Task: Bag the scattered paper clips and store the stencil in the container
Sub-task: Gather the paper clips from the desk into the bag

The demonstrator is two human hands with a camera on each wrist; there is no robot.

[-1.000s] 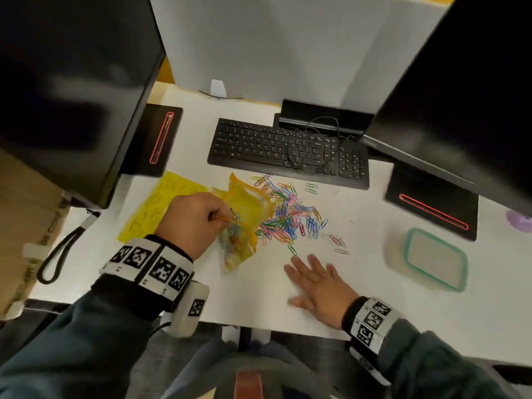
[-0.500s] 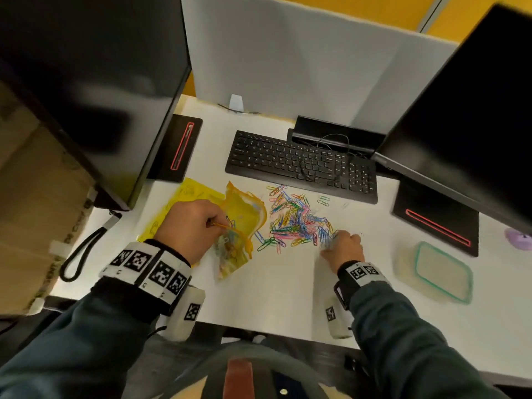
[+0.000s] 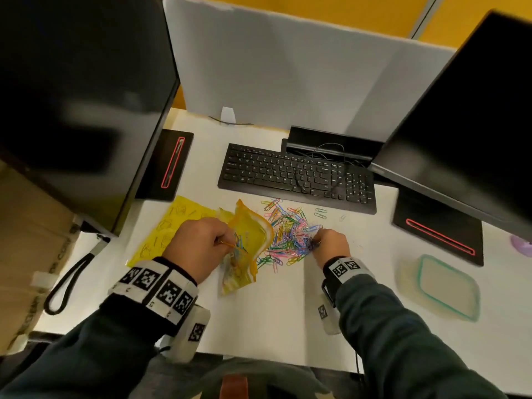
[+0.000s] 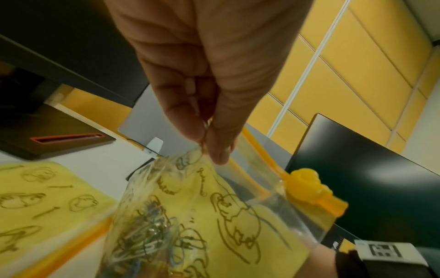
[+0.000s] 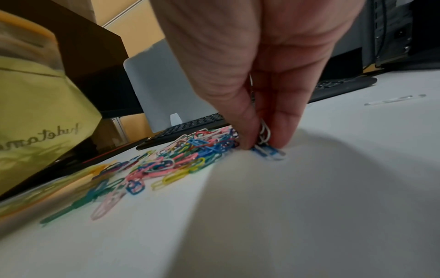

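paper clips (image 3: 288,234) lay heaped on the white desk (image 3: 276,306), below the keyboard (image 3: 296,175). your right hand (image 3: 328,244) pinched a few clips at the heap's right edge, fingertips (image 5: 247,143) down on the desk. your left hand (image 3: 195,249) pinched the yellow bag (image 3: 247,246) by its rim, mouth open towards the heap, some clips inside. the yellow stencil (image 3: 169,226) lay flat beside it, partly under that hand. the container (image 3: 443,286) sat well apart, right.

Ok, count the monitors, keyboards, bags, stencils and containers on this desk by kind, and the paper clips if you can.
monitors: 2
keyboard: 1
zip bag: 1
stencil: 1
container: 1
paper clips: heaped and overlapping, too many to count
Total: 6, clips aside
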